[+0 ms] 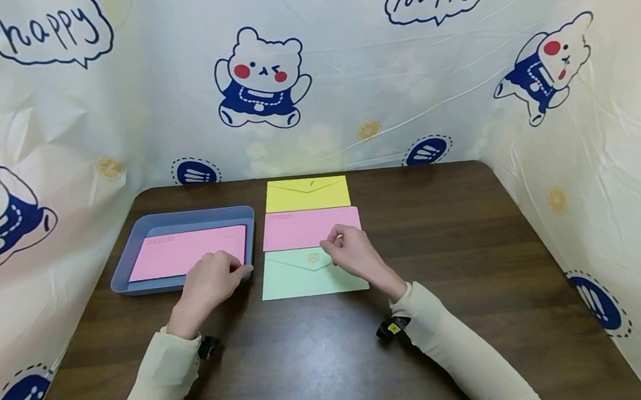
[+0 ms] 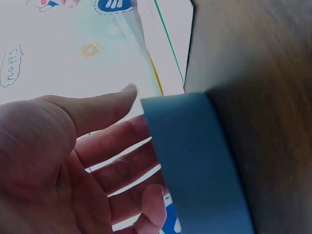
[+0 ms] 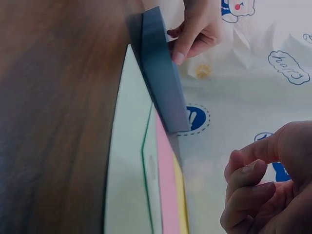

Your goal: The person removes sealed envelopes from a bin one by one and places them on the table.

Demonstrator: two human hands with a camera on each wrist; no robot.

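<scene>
A blue-grey tray (image 1: 158, 287) holds a pink envelope (image 1: 186, 251) lying flat. Over the tray's near right corner is my left hand (image 1: 211, 281). Its fingers reach inside the rim at the pink envelope's right end, the thumb apart from them; the fingertips are partly hidden by the tray wall (image 2: 195, 165). Right of the tray, a yellow envelope (image 1: 307, 196), another pink envelope (image 1: 300, 230) and a mint green envelope (image 1: 298, 280) lie in a column. My right hand (image 1: 355, 252) hovers above the pink and green ones, fingers loosely curled, holding nothing.
Everything sits on a dark brown wooden table (image 1: 448, 240). A pale printed sheet (image 1: 356, 84) with bears and lettering hangs behind the table and along both sides. Each wrist wears a small black camera.
</scene>
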